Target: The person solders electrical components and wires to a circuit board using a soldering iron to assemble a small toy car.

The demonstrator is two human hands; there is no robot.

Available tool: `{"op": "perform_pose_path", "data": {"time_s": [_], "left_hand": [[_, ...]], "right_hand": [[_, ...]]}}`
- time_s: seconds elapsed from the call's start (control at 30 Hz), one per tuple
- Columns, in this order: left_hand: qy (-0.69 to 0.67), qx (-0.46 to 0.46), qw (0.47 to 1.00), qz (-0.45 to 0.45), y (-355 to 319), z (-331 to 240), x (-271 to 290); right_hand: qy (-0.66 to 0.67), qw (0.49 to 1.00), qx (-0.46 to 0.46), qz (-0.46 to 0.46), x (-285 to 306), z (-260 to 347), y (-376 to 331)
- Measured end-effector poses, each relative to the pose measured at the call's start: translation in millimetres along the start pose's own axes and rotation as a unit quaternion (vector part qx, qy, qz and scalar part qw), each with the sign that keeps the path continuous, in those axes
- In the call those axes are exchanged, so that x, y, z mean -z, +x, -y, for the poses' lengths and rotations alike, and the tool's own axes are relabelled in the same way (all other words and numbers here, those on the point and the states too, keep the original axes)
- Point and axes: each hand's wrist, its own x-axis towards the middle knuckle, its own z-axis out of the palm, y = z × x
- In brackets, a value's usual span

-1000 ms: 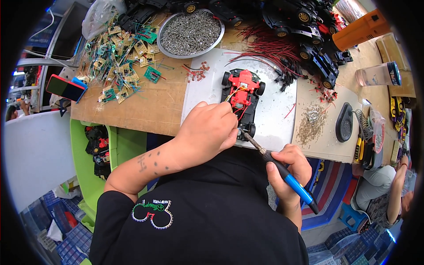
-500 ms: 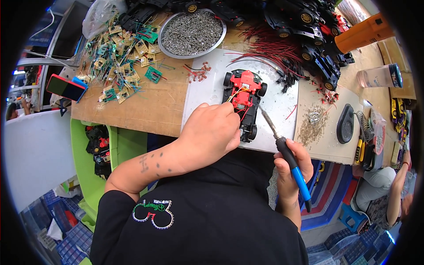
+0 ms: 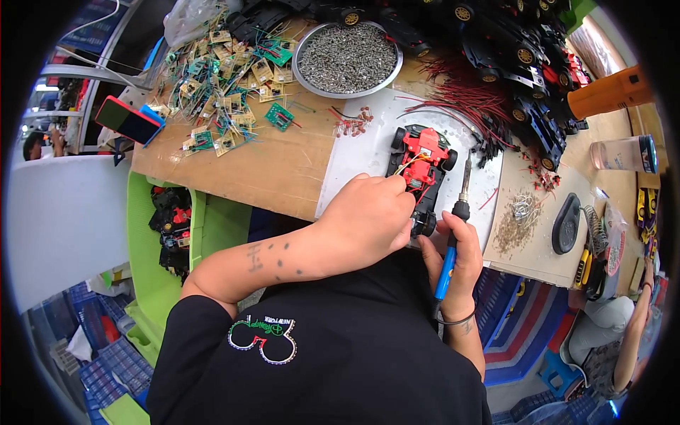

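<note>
A toy car chassis [image 3: 422,160], red and black with black wheels, lies upside down on a white sheet. Thin yellowish and red wires run across it. My left hand [image 3: 372,212] is closed at the chassis's left side, fingertips bent in by the wires; what they pinch is hidden. In my right hand [image 3: 460,262] is a soldering iron [image 3: 445,275] with a blue and black handle, held like a pen. Its metal tip points away from me, just right of the chassis and apart from it.
Circuit boards with wires [image 3: 227,106] are heaped at left, beside a metal bowl of screws [image 3: 347,60]. Red wires [image 3: 467,92] and black car bodies [image 3: 524,64] crowd the back right. A lidded cup [image 3: 620,154] lies near an orange tool [image 3: 605,94]. Another person [image 3: 613,333] sits at right.
The soldering iron has swung from leaning left to nearly upright, its tip now farther from me beside the chassis. The whole view has shifted, while my left hand stays at the chassis.
</note>
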Motion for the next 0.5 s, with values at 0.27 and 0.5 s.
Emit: {"op": "perform_pose_path", "data": {"time_s": [0.27,0.5], "left_hand": [[-0.014,-0.023,1.0,0.008,-1,8,2],[-0.152,0.071,0.986,-0.009,1,19,27]], "right_hand": [[0.017,1.0,-0.004,0.01,-4,0,1],[0.01,1.0,0.017,0.005,-5,-4,5]]}}
